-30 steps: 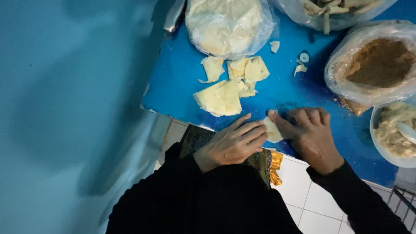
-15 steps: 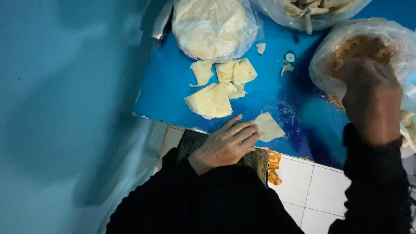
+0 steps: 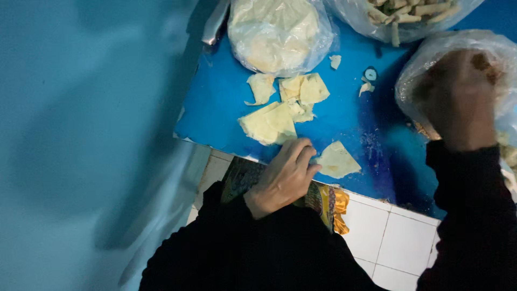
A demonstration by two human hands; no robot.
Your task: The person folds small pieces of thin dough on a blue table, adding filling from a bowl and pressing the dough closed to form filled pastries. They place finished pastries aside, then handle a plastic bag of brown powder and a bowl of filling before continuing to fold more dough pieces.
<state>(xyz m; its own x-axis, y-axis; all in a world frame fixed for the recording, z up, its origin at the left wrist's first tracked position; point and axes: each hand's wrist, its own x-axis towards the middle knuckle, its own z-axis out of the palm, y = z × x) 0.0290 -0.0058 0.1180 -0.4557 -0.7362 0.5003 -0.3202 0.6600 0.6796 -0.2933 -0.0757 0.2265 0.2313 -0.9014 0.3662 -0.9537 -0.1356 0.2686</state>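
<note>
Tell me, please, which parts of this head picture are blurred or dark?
Head view: the right hand is smeared by motion blur over the plastic bag of brown filling; the left hand and the pale wrapper piece beside it look sharper; light is dim and bluish, and a dark shadow lies on the blue table near the right arm.

home kitchen; blue table; dough wrappers; bagged filling

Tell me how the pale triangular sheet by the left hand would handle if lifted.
The triangular sheet lies flat and thin on the blue table, so probably floppy and light. The torn pieces nearby suggest it tears easily.
</note>
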